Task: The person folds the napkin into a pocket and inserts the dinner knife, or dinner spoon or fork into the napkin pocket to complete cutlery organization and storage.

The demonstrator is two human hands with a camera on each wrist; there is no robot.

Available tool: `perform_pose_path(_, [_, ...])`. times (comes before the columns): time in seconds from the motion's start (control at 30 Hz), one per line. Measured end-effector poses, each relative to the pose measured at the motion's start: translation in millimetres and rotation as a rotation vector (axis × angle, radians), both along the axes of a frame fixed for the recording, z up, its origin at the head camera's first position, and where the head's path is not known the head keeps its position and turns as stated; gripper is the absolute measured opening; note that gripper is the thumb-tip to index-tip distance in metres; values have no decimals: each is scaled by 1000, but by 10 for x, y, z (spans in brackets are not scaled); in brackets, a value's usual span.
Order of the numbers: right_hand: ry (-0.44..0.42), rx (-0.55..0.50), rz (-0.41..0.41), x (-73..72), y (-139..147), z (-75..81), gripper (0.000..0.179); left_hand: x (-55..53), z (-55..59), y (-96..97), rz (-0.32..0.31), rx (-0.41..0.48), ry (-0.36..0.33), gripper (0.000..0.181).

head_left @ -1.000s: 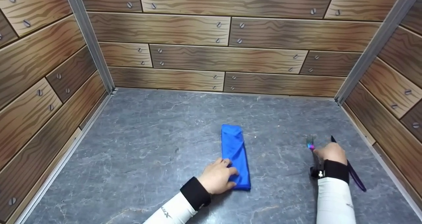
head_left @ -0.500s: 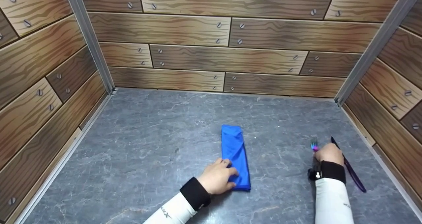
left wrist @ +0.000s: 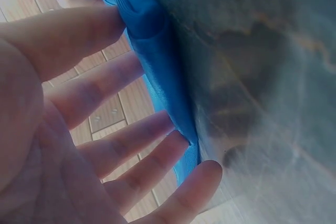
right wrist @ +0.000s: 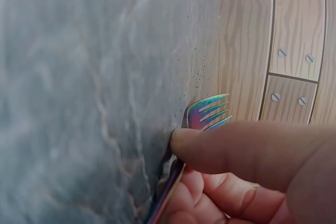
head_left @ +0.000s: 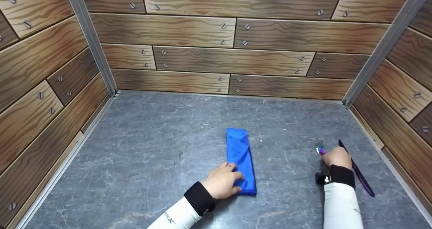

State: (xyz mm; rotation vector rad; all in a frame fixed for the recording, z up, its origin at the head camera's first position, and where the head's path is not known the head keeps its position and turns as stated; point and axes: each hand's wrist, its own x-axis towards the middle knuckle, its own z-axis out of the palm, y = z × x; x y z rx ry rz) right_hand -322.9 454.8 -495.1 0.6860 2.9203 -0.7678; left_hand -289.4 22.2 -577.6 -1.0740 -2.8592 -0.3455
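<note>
A folded blue cloth [head_left: 240,151] lies lengthwise on the grey marbled tabletop. My left hand [head_left: 222,180] rests at its near left part, with spread, nearly straight fingers [left wrist: 142,135] touching the cloth's side in the left wrist view. Over to the right, my right hand [head_left: 336,157] pinches a rainbow-coloured fork [right wrist: 197,114] between thumb and fingers, just below its head. The fork's tines point away from me, close to the tabletop, and the hand covers most of its handle in the head view. Right beside that hand lies a dark purple table knife [head_left: 362,180], slanted, partly hidden by it.
Wood-patterned panels stand as a back wall [head_left: 233,60], a left wall [head_left: 44,101] and a right wall [head_left: 398,97]. Grey metal posts [head_left: 371,50] mark the back corners. The grey tabletop [head_left: 162,138] stretches between the walls.
My right hand has shifted slightly left and toward me, gripping the fork, whose head now sits a little nearer. More of the knife shows. The left hand and the cloth have stayed put.
</note>
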Motion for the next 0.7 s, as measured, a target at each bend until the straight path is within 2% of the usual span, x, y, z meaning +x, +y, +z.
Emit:
perform_pose_path(0.07, [-17,-20,-10,-51,65,-69,61,-2,-1,2,0,0,1,38])
perform_pose_path(0.17, [-19,-23,-16,-218,271,-318,59,1,-1,-1,-2,4,2,37])
perform_pose_path(0.23, [6,-15,-4,-334,401,-485,50,6,-4,-3,0,5,0,37])
perform_pose_path(0.33, [54,2,38,-375,421,-496,32,10,-9,-5,4,7,-2,36])
perform_pose_path(0.4, [91,-2,68,-286,286,-313,28,10,-11,-4,5,8,2,36])
perform_pose_path(0.5, [138,-38,93,-67,-15,74,33,5,-13,-4,5,8,15,37])
perform_pose_path(0.57, [162,-103,100,38,-174,292,38,8,-9,-5,5,9,17,37])
perform_pose_path(0.7, [233,-223,89,65,-343,472,41,9,-7,0,9,8,8,38])
